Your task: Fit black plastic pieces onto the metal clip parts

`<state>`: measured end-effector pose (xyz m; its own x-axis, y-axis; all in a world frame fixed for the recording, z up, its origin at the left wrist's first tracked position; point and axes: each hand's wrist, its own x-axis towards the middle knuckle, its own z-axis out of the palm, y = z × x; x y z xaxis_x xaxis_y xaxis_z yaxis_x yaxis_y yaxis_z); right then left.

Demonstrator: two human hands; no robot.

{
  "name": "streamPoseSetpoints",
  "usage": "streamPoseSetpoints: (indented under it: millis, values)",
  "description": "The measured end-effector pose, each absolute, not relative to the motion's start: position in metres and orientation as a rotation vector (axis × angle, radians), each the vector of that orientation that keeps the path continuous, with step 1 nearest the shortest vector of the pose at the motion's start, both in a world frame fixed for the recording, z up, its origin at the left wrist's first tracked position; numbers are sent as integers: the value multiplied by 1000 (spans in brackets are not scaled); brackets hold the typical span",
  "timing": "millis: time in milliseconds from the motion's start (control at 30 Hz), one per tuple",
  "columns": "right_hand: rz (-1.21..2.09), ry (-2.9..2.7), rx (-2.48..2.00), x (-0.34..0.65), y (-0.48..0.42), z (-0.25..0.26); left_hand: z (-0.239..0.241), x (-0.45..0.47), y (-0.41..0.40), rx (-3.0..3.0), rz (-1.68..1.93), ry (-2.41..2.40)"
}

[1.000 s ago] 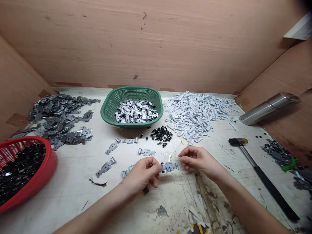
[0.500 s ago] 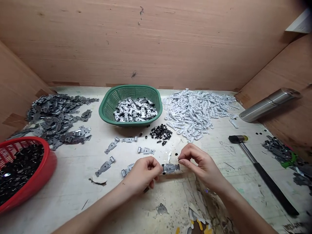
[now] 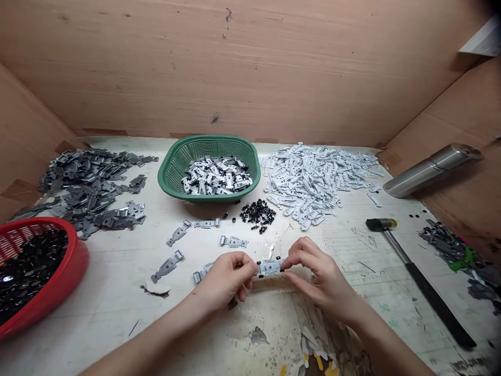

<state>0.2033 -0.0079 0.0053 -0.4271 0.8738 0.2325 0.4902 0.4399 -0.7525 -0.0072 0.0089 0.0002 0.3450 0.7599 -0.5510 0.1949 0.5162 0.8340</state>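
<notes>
My left hand (image 3: 234, 277) pinches the left end of a small grey toy race car base (image 3: 270, 267), held just above the worktop. Black wheels show at both ends of this base. At its right end, the thumb and fingertips of my right hand (image 3: 313, 266) close round a black wheel axle (image 3: 282, 270), partly hidden by the fingers. Another grey car base (image 3: 201, 273) lies partly behind my left hand. Several more, such as this car base (image 3: 234, 242), lie loose to the left and behind. A heap of small black wheels (image 3: 258, 213) sits beyond my hands.
A green basket (image 3: 209, 197) holds white-topped cars, beside a heap of white parts (image 3: 319, 180). At left are a grey heap (image 3: 94, 188) and a red basket (image 3: 78, 282) of black parts. A hammer (image 3: 430, 292) and a metal cylinder (image 3: 432, 169) stand right.
My right hand has brought a black wheel axle onto the right end of the car base, where wheels now show. My left hand keeps its pinch, almost unmoved.
</notes>
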Motion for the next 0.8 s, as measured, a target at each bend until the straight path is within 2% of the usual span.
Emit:
streamPoseSetpoints:
  millis: [133, 267, 333, 433, 600, 800]
  values:
    - [675, -2041, -1406, 234, 13, 9, 1, -8, 10, 996, 450, 1214]
    - [170, -2155, -1720, 284, 47, -1, 4, -7, 9, 1086, 466, 1236]
    - [100, -2246, -1701, 297, 56, -6, 5, -6, 9, 1144, 501, 1253]
    - [167, -2402, -1537, 291, 56, -12, 6, -6, 9, 1193, 544, 1281]
    - [-123, -2568, -1432, 266, 59, -20, 3, -9, 10, 1148, 488, 1227]
    - [-94, -2512, -1377, 255, 60, -20, -1, -11, 12, 1053, 457, 1211]
